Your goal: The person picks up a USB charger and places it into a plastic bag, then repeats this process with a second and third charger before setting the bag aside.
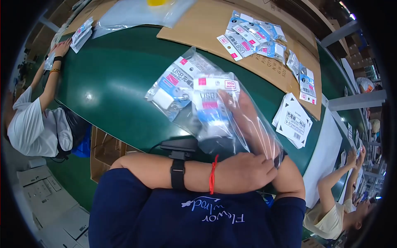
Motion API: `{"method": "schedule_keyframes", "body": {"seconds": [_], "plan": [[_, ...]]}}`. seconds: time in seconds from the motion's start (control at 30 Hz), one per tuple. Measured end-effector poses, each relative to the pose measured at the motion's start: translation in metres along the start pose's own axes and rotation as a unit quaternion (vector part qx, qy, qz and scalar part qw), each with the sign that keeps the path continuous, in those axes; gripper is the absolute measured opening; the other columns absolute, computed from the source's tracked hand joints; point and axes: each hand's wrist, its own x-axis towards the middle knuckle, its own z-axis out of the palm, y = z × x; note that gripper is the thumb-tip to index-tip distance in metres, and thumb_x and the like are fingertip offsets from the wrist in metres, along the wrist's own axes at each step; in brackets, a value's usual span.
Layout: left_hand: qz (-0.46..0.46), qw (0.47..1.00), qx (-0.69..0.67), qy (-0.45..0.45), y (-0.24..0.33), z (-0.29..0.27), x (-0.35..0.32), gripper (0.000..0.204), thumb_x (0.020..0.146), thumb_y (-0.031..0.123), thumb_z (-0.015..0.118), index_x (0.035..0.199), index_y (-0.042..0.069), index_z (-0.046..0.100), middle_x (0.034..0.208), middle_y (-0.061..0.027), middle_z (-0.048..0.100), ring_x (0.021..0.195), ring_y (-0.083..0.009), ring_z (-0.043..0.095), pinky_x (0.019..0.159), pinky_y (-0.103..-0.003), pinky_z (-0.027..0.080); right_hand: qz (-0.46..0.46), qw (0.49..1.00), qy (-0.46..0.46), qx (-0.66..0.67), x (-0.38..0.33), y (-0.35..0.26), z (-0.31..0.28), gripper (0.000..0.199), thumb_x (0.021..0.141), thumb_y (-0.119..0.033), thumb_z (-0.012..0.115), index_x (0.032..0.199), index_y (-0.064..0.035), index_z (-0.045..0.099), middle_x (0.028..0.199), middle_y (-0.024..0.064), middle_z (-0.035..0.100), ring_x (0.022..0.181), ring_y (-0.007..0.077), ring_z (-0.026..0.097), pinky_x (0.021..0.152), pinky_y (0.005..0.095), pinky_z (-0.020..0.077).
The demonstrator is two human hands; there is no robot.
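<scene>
My right hand [245, 113] reaches inside a clear plastic bag [258, 128] and grips a charger pack [211, 103], white, pink and blue, with a pale block at its lower end. Fingers of my left hand [252, 170] are closed on the bag's edge beside my right forearm. Beyond the held pack, to the left, another charger pack [173, 84] lies on the green table [111, 82] under clear film. Whether it shares the same bag I cannot tell. The undersides of the held pack and some of my right fingers are hidden.
Several charger packs [252, 35] lie heaped on a flat cardboard sheet [190, 33], with a few more at its right. White printed cards [291, 120] are stacked at the right. Clear bags [132, 14] lie at the far left. Co-workers' hands [62, 47] are busy at both sides.
</scene>
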Motion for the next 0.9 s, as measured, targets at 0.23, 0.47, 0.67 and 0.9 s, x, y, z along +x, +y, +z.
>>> {"method": "schedule_keyframes", "body": {"seconds": [0.23, 0.47, 0.67, 0.9], "plan": [[0.052, 0.993, -0.028, 0.102, -0.002, -0.004, 0.000, 0.019, 0.071, 0.012, 0.057, 0.086, 0.001, 0.054, 0.077, -0.0047, 0.049, 0.068, -0.0155, 0.052, 0.053, -0.026, 0.045, -0.086, 0.985, 0.129, 0.073, 0.002, 0.012, 0.009, 0.039, 0.091, -0.022, 0.061, 0.122, 0.0007, 0.051, 0.107, 0.0095, 0.062, 0.092, 0.0150, 0.059, 0.079, 0.0295, 0.0500], [0.058, 0.993, -0.048, 0.096, -0.007, -0.002, -0.005, 0.021, 0.070, 0.013, 0.059, 0.087, 0.001, 0.055, 0.076, -0.0038, 0.048, 0.067, -0.0144, 0.052, 0.054, -0.025, 0.046, 0.060, 0.983, 0.013, -0.172, -0.014, -0.008, -0.024, 0.029, 0.091, -0.023, 0.061, 0.104, 0.0026, 0.060, 0.091, 0.0101, 0.065, 0.077, 0.0161, 0.063, 0.070, 0.0270, 0.0515], [0.065, 0.993, -0.041, 0.089, -0.006, -0.005, -0.011, 0.017, 0.072, 0.014, 0.059, 0.084, 0.002, 0.055, 0.075, -0.0033, 0.047, 0.064, -0.0137, 0.052, 0.049, -0.024, 0.044, 0.031, 0.993, 0.059, 0.102, -0.010, 0.005, -0.007, 0.026, 0.091, -0.021, 0.061, 0.104, 0.0019, 0.059, 0.083, 0.0078, 0.062, 0.069, 0.0172, 0.063, 0.067, 0.0267, 0.0541], [0.112, 0.987, -0.048, 0.102, 0.001, -0.005, -0.008, 0.018, 0.071, 0.014, 0.059, 0.083, 0.001, 0.057, 0.076, -0.0028, 0.048, 0.063, -0.0144, 0.052, 0.049, -0.023, 0.044, -0.026, 0.971, 0.081, 0.223, 0.013, 0.019, 0.033, 0.027, 0.093, -0.020, 0.059, 0.109, 0.0014, 0.056, 0.093, 0.0076, 0.061, 0.082, 0.0161, 0.062, 0.076, 0.0278, 0.0532]]}}
